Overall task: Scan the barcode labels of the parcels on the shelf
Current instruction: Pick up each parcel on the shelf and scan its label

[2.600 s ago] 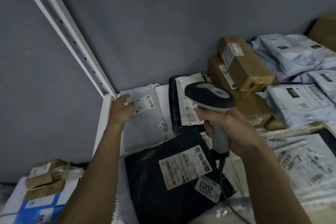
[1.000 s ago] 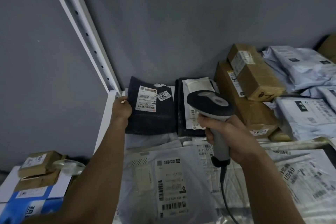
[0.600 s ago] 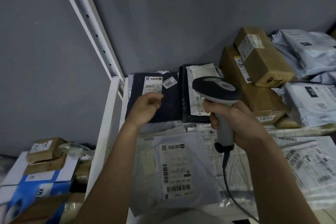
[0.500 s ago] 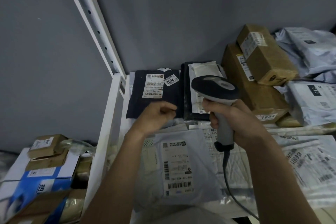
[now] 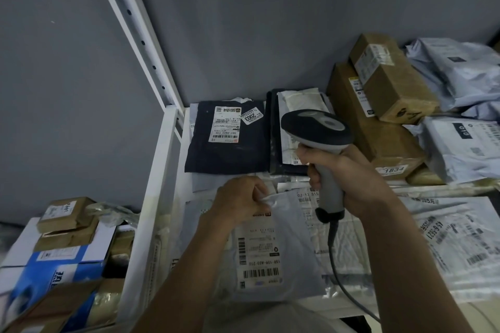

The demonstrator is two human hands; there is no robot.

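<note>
One grey handheld barcode scanner (image 5: 316,130) with a dark oval head and a trailing grey cable (image 5: 338,270) is in view. The right hand (image 5: 346,178) wraps its fingers (image 5: 311,155) fully round the scanner's handle, head tipped forward and down, wrist and forearm coming up from the lower right.

The left hand (image 5: 240,204) reaches in from the bottom centre, knuckles up, its fingers (image 5: 257,194) curled and pinching the upper edge of one pale grey plastic mailer bag (image 5: 292,224); that bag lies flat on the white metal shelf (image 5: 162,170) directly under and below the left fingers, its white barcode label (image 5: 258,254) facing up.

Just beyond the left fingers lies one dark navy flat parcel (image 5: 227,154), carrying a white shipping label (image 5: 226,124) and a small tag reading 2003 (image 5: 251,116). Beside it, behind the scanner head, one black flat parcel (image 5: 276,143) bears a cream envelope (image 5: 300,100) on top.

Beyond the right fingers two brown cardboard boxes are stacked: the small box (image 5: 392,81) on the large box (image 5: 384,138), whose front tag reads 1834. Further right lie several pale blue-grey plastic bags (image 5: 460,62); an exact count cannot be told. To the right of the right wrist lies one clear-wrapped white parcel (image 5: 460,232).

Left of the shelf, well apart from both hands, two small brown cartons (image 5: 65,213) sit on one blue and white box (image 5: 54,267).
</note>
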